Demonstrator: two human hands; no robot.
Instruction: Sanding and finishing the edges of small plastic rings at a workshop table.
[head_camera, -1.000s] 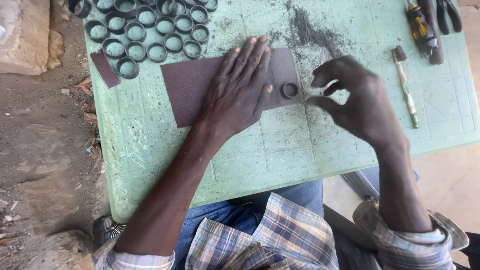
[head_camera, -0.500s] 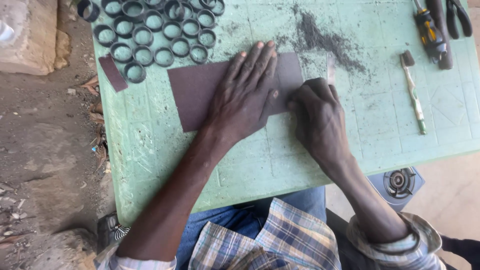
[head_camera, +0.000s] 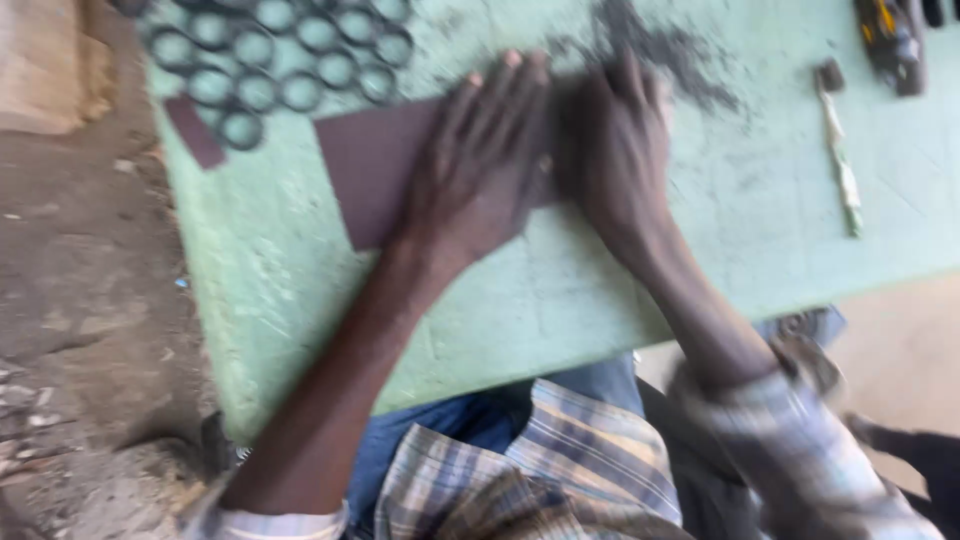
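flat beneath both hands' fingers (head_camera: 505, 95) lies the brown sheet (head_camera: 370, 165).

Sandpaper sheet (head_camera: 375, 165): matt, gritty brown. Table (head_camera: 600, 290): scuffed, pale green painted surface (dusted dark grey). Rings (head_camera: 280, 60): dark, look like rubber.

Pretty beat-up pale green table (head_camera: 620, 300), scratched all over. On it: a brown abrasive sheet (head_camera: 375, 165), a bunch of dark rings (head_camera: 280, 60), some dark dust (head_camera: 660, 45), a slim hand tool (head_camera: 840, 150).
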